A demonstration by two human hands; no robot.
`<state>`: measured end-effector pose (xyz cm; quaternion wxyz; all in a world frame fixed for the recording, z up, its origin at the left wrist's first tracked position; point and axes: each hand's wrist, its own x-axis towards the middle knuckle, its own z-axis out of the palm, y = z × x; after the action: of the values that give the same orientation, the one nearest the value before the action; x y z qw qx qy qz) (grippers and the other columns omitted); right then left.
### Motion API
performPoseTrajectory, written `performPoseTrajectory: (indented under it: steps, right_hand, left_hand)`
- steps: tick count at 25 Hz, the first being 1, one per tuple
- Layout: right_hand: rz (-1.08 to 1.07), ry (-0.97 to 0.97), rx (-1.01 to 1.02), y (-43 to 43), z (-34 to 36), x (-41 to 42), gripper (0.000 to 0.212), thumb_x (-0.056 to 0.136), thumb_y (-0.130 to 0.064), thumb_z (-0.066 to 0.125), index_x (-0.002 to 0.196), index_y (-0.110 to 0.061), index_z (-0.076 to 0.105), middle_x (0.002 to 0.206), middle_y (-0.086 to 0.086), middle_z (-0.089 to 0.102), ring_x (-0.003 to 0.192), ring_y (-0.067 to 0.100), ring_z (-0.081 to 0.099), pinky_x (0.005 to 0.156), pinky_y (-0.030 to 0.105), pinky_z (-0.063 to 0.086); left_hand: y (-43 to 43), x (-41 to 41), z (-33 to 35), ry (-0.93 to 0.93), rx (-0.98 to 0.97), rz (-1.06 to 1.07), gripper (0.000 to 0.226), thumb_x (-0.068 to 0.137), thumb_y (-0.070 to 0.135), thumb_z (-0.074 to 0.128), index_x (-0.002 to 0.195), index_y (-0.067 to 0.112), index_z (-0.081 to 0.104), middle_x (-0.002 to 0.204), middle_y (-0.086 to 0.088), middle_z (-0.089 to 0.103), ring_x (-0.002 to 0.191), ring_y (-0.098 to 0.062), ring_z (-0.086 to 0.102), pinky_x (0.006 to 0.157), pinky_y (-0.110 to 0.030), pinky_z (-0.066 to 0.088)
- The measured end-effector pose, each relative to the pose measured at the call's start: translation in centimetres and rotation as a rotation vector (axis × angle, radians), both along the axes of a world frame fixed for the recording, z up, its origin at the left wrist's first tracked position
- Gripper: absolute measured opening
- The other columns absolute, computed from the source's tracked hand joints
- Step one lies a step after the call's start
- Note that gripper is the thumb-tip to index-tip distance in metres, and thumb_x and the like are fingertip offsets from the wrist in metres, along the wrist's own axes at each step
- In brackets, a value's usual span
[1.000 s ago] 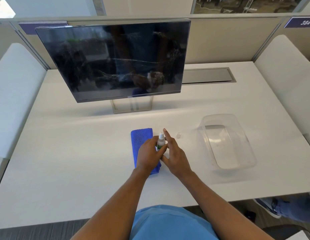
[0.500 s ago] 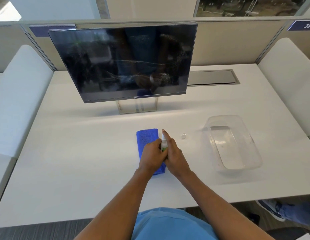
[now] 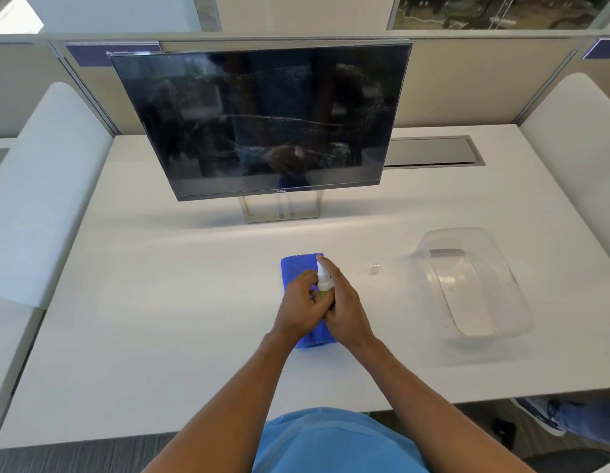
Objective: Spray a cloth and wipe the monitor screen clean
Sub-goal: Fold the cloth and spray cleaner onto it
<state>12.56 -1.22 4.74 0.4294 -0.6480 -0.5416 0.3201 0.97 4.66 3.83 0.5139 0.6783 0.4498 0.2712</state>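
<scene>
Nearest the person, both hands meet over the folded blue cloth on the white table. The left hand has its grip curled round the lower part of a small spray bottle. The right hand has its grip clamped on the bottle from the other side, with the forefinger laid over the white nozzle. The bottle stands roughly upright above the middle of the cloth.

Just right of the cloth lies a tiny clear cap, and further right a clear plastic tub. Well beyond the cloth stands the monitor, its dark screen streaked and speckled.

This looks to me like the spraying step. The nozzle wants aiming at the cloth and pressing. One hand must then let go and carry the damp cloth to the screen.
</scene>
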Motion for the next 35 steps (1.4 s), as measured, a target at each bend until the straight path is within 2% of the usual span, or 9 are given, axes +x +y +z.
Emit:
performPoseTrajectory:
  steps: [4,7,11,14,17,19,21,24,35]
  right_hand:
    - [0.028,-0.01,-0.102,0.1,-0.5,0.2,0.076,0.097,-0.012,0.061,0.161,-0.039,0.032,0.13,-0.006,0.067,0.11,0.005,0.069,0.092,0.023,0.056]
    - [0.066,0.003,-0.116,0.1,-0.8,0.3,0.077,0.103,-0.01,0.055,0.162,-0.046,0.023,0.141,0.002,0.063,0.119,0.006,0.068,0.098,0.024,0.056]
    - [0.007,-0.026,-0.133,0.3,-0.6,-0.4,0.07,0.104,-0.023,0.05,0.162,-0.049,0.019,0.14,-0.005,0.062,0.121,0.006,0.066,0.101,0.033,0.057]
    - [-0.063,-0.132,-0.137,0.5,-0.5,-0.7,0.063,0.108,-0.029,0.048,0.159,-0.054,0.021,0.141,-0.011,0.06,0.115,0.01,0.069,0.095,0.04,0.059]
    - [-0.097,-0.2,-0.191,1.0,-0.4,-0.5,0.057,0.109,-0.035,0.041,0.159,-0.054,0.019,0.136,-0.003,0.063,0.113,0.021,0.068,0.094,0.044,0.057]
    - [-0.089,-0.274,-0.28,1.8,-0.4,-0.5,0.058,0.11,-0.035,0.04,0.161,-0.051,0.016,0.126,0.004,0.066,0.108,0.027,0.067,0.092,0.046,0.055]
    - [-0.069,-0.347,-0.369,2.7,-0.5,-0.7,0.058,0.111,-0.034,0.039,0.163,-0.045,0.015,0.119,0.008,0.067,0.105,0.031,0.066,0.09,0.047,0.055]
    - [-0.025,-0.435,-0.45,3.9,-0.9,-1.3,0.058,0.112,-0.031,0.039,0.165,-0.034,0.018,0.112,0.013,0.067,0.102,0.032,0.066,0.083,0.044,0.054]
    - [-0.014,-0.544,-0.542,5.0,-2.3,-2.4,0.054,0.113,-0.03,0.038,0.164,-0.024,0.022,0.116,0.014,0.065,0.098,0.029,0.068,0.081,0.039,0.055]
  left_hand:
    - [0.2,-0.2,-0.3,0.027,-0.07,0.005,0.008,0.096,0.033,0.066,0.089,0.03,0.07,0.084,0.01,0.073,0.073,-0.01,0.069,0.066,-0.025,0.055]
    - [0.5,-0.9,-0.2,-0.026,-0.09,-0.053,0.017,0.096,0.036,0.057,0.094,0.028,0.072,0.086,0.006,0.076,0.08,-0.015,0.072,0.069,-0.03,0.06]
    - [0.9,-0.8,-0.3,0.006,-0.068,-0.047,0.019,0.095,0.037,0.057,0.091,0.026,0.072,0.083,0.003,0.075,0.076,-0.02,0.071,0.071,-0.044,0.059]
    - [1.0,-0.8,-0.4,0.027,-0.023,-0.075,0.02,0.1,0.041,0.054,0.088,0.034,0.069,0.081,0.01,0.073,0.072,-0.013,0.068,0.063,-0.033,0.054]
    - [0.8,-1.8,-1.2,0.122,0.116,-0.054,0.03,0.105,0.042,0.045,0.116,0.031,0.071,0.111,0.015,0.074,0.105,-0.006,0.066,0.089,-0.025,0.053]
    - [0.4,-3.2,-2.3,0.282,0.247,-0.025,0.041,0.106,0.037,0.042,0.135,0.022,0.066,0.134,0.009,0.068,0.127,-0.01,0.057,0.107,-0.03,0.048]
    - [-0.4,-4.9,-3.6,0.424,0.289,-0.067,0.044,0.107,0.029,0.044,0.146,0.016,0.06,0.151,0.002,0.06,0.14,-0.016,0.051,0.117,-0.037,0.043]
    - [-1.5,-6.5,-5.1,0.541,0.293,-0.175,0.051,0.11,0.028,0.045,0.159,0.016,0.047,0.17,-0.001,0.04,0.157,-0.019,0.035,0.131,-0.036,0.028]
    - [-1.7,-6.7,-5.0,0.567,0.328,-0.213,0.057,0.11,0.033,0.038,0.165,0.018,0.038,0.175,0.002,0.03,0.162,-0.017,0.026,0.132,-0.027,0.011]
